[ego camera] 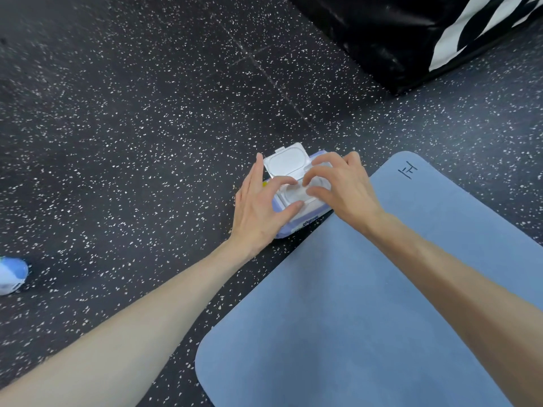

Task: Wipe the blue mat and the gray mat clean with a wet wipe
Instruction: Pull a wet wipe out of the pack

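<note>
Wipe pack (296,224), lid (286,163) flipped up, just beside blue mat (367,289) corner. Left hand (258,207) fingers spread, steadying pack; right hand (340,186) fingers curled at opening, possibly pinching wipe.

Gym or exercise-studio floor, seen from above. The ground is dark rubber flooring (132,118) flecked with pale speckles and laid in large tiles with visible seams, on which a blue mat (367,304) of the exercise type lies flat. At upper right stands a glossy black padded block (396,39) with white stripes, probably a soft plyometric box, though only its corner shows.
</note>
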